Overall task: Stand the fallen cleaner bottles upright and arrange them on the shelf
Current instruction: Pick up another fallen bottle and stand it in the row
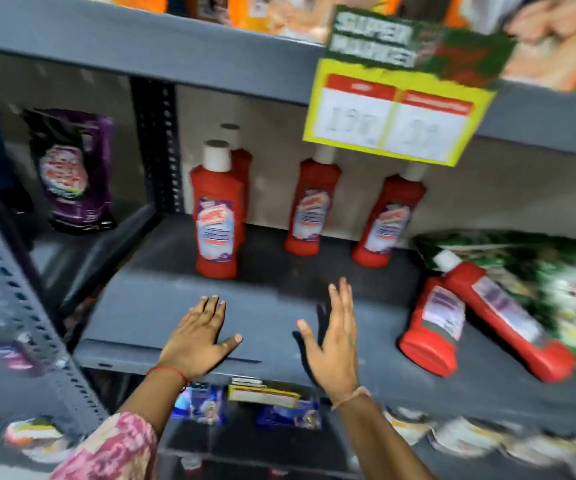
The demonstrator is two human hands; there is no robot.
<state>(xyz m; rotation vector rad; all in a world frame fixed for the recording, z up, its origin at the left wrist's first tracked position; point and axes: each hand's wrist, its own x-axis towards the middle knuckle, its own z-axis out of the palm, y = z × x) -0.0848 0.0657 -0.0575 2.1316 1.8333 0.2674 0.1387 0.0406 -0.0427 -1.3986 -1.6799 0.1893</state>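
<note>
Red cleaner bottles with white caps stand upright on the grey shelf [148, 306]: one at the front left [215, 216] with another [239, 157] right behind it, one in the middle [310, 206], one further right [388, 221]. Two more lie tipped over at the right, a shorter one [433, 327] and a longer one [508, 317] leaning against green packs. My left hand [198, 336] rests flat on the shelf's front part, fingers spread, empty. My right hand [335, 336] hovers edge-on beside it, fingers apart, empty. Both hands are well left of the fallen bottles.
A yellow and green price sign [400, 98] hangs from the upper shelf over the bottles. Green packs [556, 282] fill the right of the shelf. A purple pouch [72, 171] stands in the left bay behind a perforated upright [156, 147]. Packets sit on the shelf below.
</note>
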